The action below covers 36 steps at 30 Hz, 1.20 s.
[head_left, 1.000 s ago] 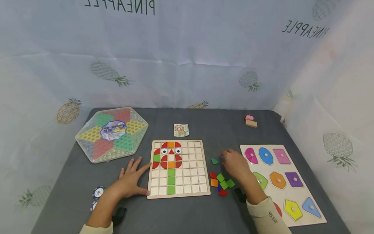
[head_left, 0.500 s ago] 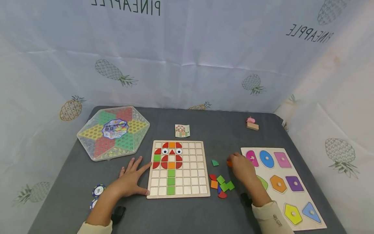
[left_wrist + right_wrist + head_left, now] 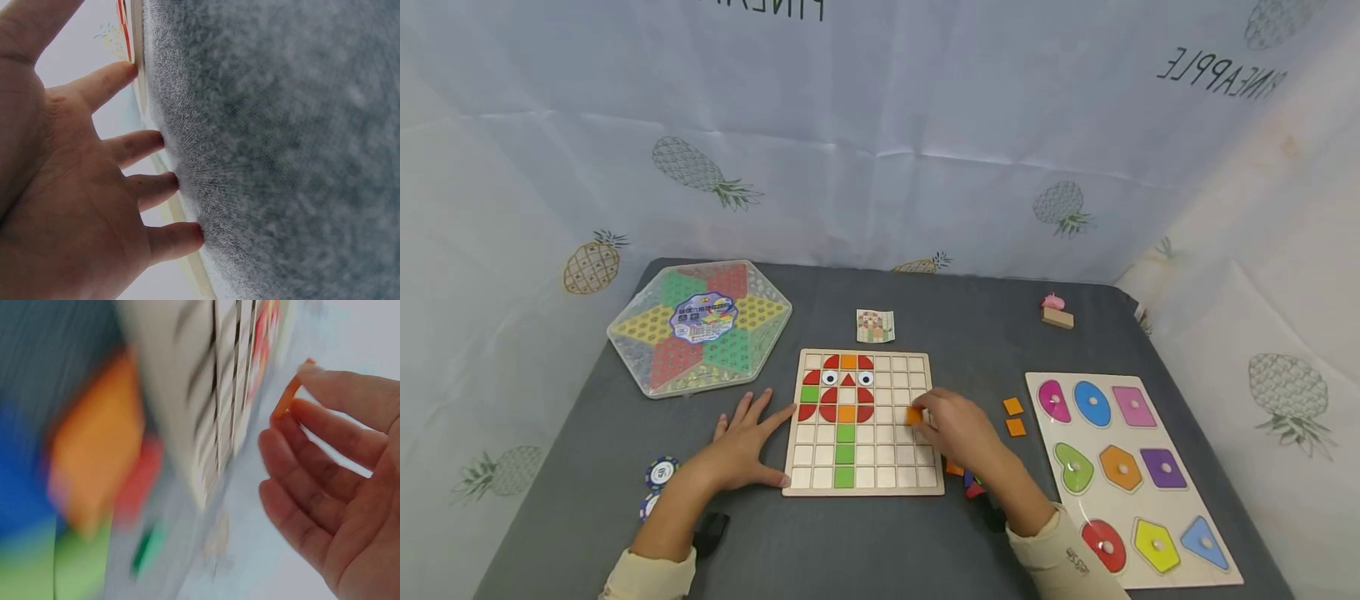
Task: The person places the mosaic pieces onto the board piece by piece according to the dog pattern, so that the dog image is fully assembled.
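Note:
My right hand (image 3: pixel 961 432) pinches an orange square tile (image 3: pixel 913 415) between thumb and fingertips over the right part of the wooden grid board (image 3: pixel 865 492). In the right wrist view that tile (image 3: pixel 289 395) is edge-on. Red, orange and green pieces and two eye tiles (image 3: pixel 829 378) fill cells in the board's left half. At the board's left edge lies my left hand (image 3: pixel 733 454), fingers spread, with thumb and index finger touching the rim. In the left wrist view the same hand (image 3: pixel 81 169) holds nothing.
Two loose orange tiles (image 3: pixel 1013 407) lie beside a shape-knob puzzle (image 3: pixel 1093 492). My right hand partly hides a pile of tiles (image 3: pixel 975 490). A picture card (image 3: pixel 876 326) lies behind the board. A hexagonal game box (image 3: pixel 700 329) and poker chips (image 3: pixel 662 472) are at left.
My right hand has taken up an orange tile and moved left with it, from beside the knob puzzle to over the board. The left hand stays at the board's edge.

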Motion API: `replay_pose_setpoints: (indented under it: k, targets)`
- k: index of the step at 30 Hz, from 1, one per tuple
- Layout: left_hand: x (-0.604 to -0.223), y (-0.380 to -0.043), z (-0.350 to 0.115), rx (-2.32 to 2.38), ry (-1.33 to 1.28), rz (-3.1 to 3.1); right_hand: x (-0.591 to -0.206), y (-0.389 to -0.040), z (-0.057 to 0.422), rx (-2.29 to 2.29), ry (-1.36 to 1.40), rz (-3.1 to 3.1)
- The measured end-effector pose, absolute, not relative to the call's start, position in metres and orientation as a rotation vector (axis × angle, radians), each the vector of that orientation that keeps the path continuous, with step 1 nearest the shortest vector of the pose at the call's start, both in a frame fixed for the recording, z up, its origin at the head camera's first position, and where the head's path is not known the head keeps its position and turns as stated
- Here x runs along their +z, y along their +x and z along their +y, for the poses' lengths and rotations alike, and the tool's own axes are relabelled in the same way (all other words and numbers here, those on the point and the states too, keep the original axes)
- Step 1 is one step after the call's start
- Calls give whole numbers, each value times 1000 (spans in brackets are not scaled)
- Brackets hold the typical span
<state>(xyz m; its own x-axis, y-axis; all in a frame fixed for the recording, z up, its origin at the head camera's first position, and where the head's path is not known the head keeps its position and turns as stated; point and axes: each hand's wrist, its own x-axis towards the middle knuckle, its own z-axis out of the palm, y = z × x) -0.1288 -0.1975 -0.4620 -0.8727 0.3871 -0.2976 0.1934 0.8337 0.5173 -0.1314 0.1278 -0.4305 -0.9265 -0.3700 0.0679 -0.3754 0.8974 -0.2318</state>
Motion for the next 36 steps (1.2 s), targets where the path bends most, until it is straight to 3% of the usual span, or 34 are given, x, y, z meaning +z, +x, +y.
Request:
replay_pose_setpoints:
  k: [7, 23, 36]
  targets:
    - [-461, -132, -195, 671, 437, 2634, -439, -132, 78, 344, 903, -3005]
    - [-461, -131, -194, 659, 434, 2637, -451, -132, 62, 141, 869, -2959]
    - [-466, -128, -195, 639, 415, 2633, -454, -128, 69, 303, 911, -2997]
